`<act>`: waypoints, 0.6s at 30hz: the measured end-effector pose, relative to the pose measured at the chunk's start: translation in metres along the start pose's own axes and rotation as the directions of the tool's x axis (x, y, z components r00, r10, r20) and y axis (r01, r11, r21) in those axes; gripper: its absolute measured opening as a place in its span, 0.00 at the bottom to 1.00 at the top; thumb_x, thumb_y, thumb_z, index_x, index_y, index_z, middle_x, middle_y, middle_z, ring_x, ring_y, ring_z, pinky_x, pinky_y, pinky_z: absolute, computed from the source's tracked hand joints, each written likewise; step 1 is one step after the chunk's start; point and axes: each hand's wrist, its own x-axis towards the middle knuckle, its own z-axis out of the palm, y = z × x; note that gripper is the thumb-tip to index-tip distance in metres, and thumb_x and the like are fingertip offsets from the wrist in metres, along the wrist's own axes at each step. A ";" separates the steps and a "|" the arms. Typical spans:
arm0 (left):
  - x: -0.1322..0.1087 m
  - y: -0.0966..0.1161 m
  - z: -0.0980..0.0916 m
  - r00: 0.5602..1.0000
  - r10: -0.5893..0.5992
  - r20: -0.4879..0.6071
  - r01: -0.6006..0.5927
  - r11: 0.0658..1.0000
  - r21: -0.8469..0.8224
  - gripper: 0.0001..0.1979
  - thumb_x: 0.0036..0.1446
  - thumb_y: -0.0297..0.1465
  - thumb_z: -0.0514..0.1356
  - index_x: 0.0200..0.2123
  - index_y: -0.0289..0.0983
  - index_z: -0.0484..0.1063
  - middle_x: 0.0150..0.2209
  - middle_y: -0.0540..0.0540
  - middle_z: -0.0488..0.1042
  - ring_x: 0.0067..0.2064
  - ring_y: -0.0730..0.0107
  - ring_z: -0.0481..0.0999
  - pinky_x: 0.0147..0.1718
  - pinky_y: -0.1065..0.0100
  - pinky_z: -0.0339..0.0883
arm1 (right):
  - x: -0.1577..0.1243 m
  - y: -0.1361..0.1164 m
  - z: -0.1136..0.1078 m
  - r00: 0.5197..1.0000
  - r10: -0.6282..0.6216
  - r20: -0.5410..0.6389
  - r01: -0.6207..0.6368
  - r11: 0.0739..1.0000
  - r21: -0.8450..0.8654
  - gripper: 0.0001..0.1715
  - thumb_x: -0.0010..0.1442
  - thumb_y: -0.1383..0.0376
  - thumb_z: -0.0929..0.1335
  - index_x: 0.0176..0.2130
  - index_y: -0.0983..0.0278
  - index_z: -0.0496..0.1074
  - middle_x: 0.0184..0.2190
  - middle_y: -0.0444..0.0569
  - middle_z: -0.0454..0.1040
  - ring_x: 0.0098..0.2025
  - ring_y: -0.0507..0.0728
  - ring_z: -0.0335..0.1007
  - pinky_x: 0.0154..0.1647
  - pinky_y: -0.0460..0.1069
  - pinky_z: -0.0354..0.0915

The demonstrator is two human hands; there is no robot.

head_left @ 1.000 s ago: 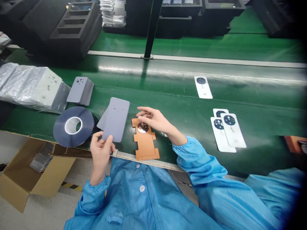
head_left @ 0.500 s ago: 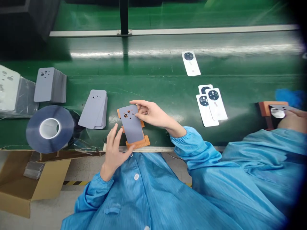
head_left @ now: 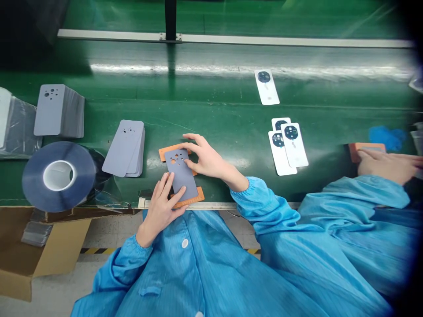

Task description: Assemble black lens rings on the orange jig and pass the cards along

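A grey phone-shaped plate [head_left: 183,178] with several holes at its top lies over an orange fixture [head_left: 194,199] at the table's front edge. My left hand [head_left: 162,206] rests at the plate's lower left, fingertips on its surface, fingers apart. My right hand [head_left: 206,159] is at the plate's top right, with thumb and index finger on its corner and upper edge. To the left is a small fanned stack of grey plates [head_left: 115,149], and beyond it a taller stack [head_left: 49,112].
A roll of clear film [head_left: 35,176] sits at the left by a wrapped stack [head_left: 20,127]. White phone-shaped panels [head_left: 296,149] lie right of centre. Another person's hand [head_left: 380,165] touches an orange fixture [head_left: 355,150] at the right. An open cardboard box [head_left: 61,251] is below.
My left hand has moved up and right onto the plate. More of the fixture's top shows above the plate. The other person's hand has moved left over their fixture.
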 end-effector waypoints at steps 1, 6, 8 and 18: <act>0.000 0.000 0.001 1.000 -0.003 -0.005 0.003 1.000 -0.009 0.36 0.62 0.32 0.70 0.70 0.46 0.64 0.79 0.34 0.43 0.78 0.36 0.48 0.67 0.33 0.61 | 0.000 0.002 0.003 1.000 0.005 0.007 -0.005 0.999 -0.036 0.31 0.62 0.69 0.68 0.64 0.62 0.72 0.73 0.63 0.57 0.74 0.73 0.54 0.71 0.71 0.59; 0.002 0.000 0.004 0.998 0.006 -0.057 -0.006 1.000 -0.010 0.32 0.62 0.33 0.69 0.68 0.44 0.67 0.77 0.32 0.50 0.78 0.37 0.50 0.66 0.33 0.63 | -0.004 0.000 0.014 0.999 0.006 0.034 0.000 0.983 -0.186 0.32 0.66 0.64 0.67 0.68 0.65 0.67 0.75 0.66 0.54 0.75 0.74 0.53 0.71 0.75 0.56; 0.002 -0.001 0.004 0.998 0.019 -0.063 -0.019 1.000 -0.001 0.31 0.62 0.34 0.69 0.66 0.42 0.69 0.77 0.30 0.52 0.78 0.36 0.51 0.66 0.34 0.64 | -0.012 -0.009 0.018 0.998 0.005 0.056 0.010 0.968 -0.252 0.32 0.70 0.61 0.65 0.70 0.66 0.65 0.76 0.66 0.53 0.76 0.73 0.51 0.72 0.75 0.54; 0.005 0.001 0.004 0.997 0.004 -0.081 -0.003 1.000 0.006 0.18 0.60 0.35 0.70 0.53 0.39 0.78 0.75 0.32 0.57 0.75 0.36 0.58 0.65 0.35 0.66 | -0.036 -0.039 0.048 0.989 -0.004 0.149 0.066 0.909 -0.411 0.44 0.71 0.43 0.65 0.75 0.59 0.58 0.78 0.58 0.50 0.79 0.73 0.43 0.76 0.74 0.45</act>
